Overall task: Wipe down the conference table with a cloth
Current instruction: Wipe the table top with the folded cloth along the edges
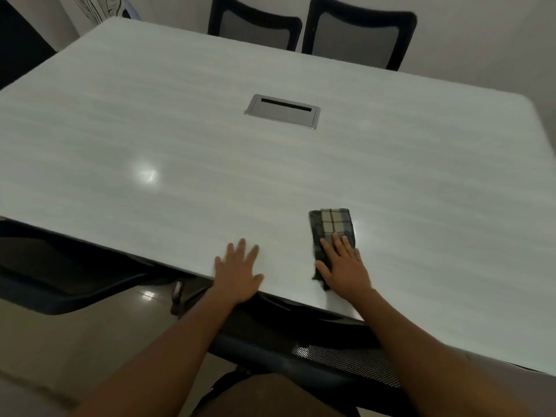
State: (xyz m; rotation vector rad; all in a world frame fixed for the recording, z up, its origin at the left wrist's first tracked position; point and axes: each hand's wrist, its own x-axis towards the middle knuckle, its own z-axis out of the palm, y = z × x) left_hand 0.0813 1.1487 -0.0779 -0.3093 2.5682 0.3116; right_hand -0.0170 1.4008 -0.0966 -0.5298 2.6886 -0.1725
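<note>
A person looked down at a pale conference table (pixel 210 152) from its near edge. Their right hand (pixel 343 266) lay flat, fingers spread, pressing on the near end of one folded checked cloth (pixel 332 228); it was not clenched round the cloth, only weighing it down. The cloth sat on the tabletop close to the near edge, to the right of centre. The left hand (pixel 237 272) was open and empty, palm flat on the table just beside the edge, well apart from the cloth. One metal cable hatch (pixel 282 111) was set into the middle of the table. Because the cloth was held only by downward pressure, it could likely bunch up or slip out from under the palm on a fast stroke, and a stroke toward the body could drag it off the edge. Its edge might also catch on the hatch rim further out. Counted: one cloth, two hands, one hatch, two dark mesh-backed chairs (pixel 358 34) at the far side, and parts of other chairs at the near side.
</note>
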